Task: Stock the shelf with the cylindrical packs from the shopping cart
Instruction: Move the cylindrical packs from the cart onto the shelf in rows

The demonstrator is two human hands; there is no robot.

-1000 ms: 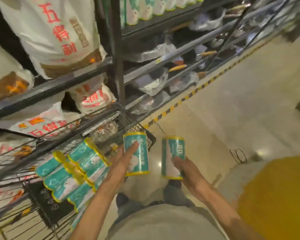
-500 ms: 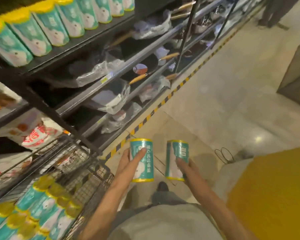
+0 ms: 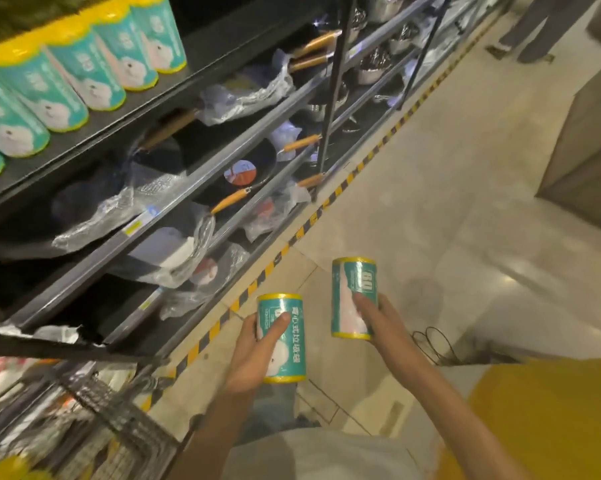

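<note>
Two cylindrical packs in transit between cart and shelf. The left hand (image 3: 254, 351) grips one teal, yellow-rimmed pack (image 3: 285, 337), thumb across its printed face and the other fingers (image 3: 247, 327) wrapped behind it; the pack stands upright. The right hand (image 3: 378, 320) holds a second pack (image 3: 352, 296) the same way, a little higher and just beside the first, the two not touching.

Landmark: the top shelf board (image 3: 202, 64), upper left. On it stands a row of identical packs (image 3: 94, 71), upright and side by side; bare board lies to the right of the row's last pack. Both held packs are well below and to the right of this board, out over the aisle floor (image 3: 430, 202). Below the board run shelves of bagged pans with wooden handles (image 3: 229, 199). The wire cart (image 3: 119, 420) lies at the lower left, beneath the shelving's lower edge.

Handling, as judged: each pack is carried easily in one hand, so it is probably light. The glossy wrap looks slippery, and the body appears to be a soft roll that would give under a hard squeeze. A mid-body grip round the wall, as here, seems sound; the flat end suits setting down upright on the bare board beside the row.
</note>
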